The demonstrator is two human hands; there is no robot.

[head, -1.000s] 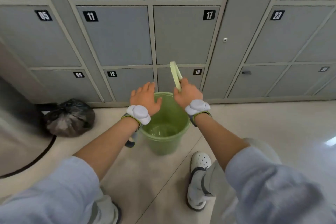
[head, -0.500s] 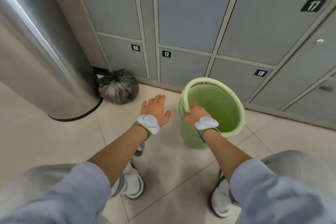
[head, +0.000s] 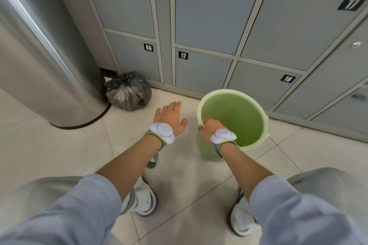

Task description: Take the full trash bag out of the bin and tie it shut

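Note:
A green plastic bin (head: pixel 239 117) stands on the tiled floor with nothing inside it. My right hand (head: pixel 210 126) grips its near left rim, fingers curled over the edge. My left hand (head: pixel 169 115) hovers open over the floor to the left of the bin, fingers spread, holding nothing. A black trash bag (head: pixel 127 91), full and gathered at the top, sits on the floor against the lockers, to the far left of my left hand.
Grey numbered lockers (head: pixel 209 16) line the wall behind the bin. A large steel cylinder (head: pixel 45 55) stands at the left, touching the bag. My two white shoes (head: pixel 145 199) are on the beige tiles (head: pixel 185 175) below.
The pale green handle held up by my right hand has come down, and the hand now grips the bin's rim. My view has swung left and closer, showing the steel cylinder.

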